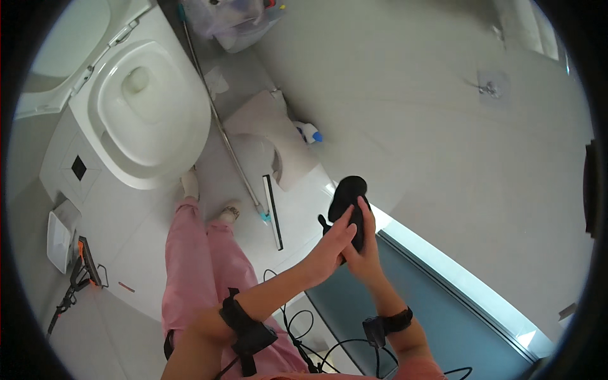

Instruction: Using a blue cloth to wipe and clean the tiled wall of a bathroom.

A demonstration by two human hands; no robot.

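Bathroom, seen from above. Both hands meet in front of the person, over the tiled floor (443, 158) near the foot of a glass partition (443, 297). They hold a black object (347, 197), soft-looking and rounded at its far end, perhaps a glove or cloth; its kind cannot be told for sure. The right hand (364, 250) grips it from below, fingers wrapped round the lower part, which keeps it steady and upright. The left hand (335, 244) lies against its near side with fingers stretched along it, closed lightly on the fabric rather than clenched, as if working the object while the other hand anchors it. Each forearm wears a black strap with a small unit and cables running back toward the body. Pink trousers (202, 266) and light slippers show below. To the left stands a white toilet (142, 107) with lid raised. A long metal pole (221, 126) lies across the floor from the top of the picture down to a teal fitting near the feet, with a narrow black strip (273, 212) beside it. A white bottle with blue cap (308, 132) sits by a pale mat (272, 136). A floor drain (489, 87) is well apart at upper right. An orange and black tool (85, 259) lies at far left.
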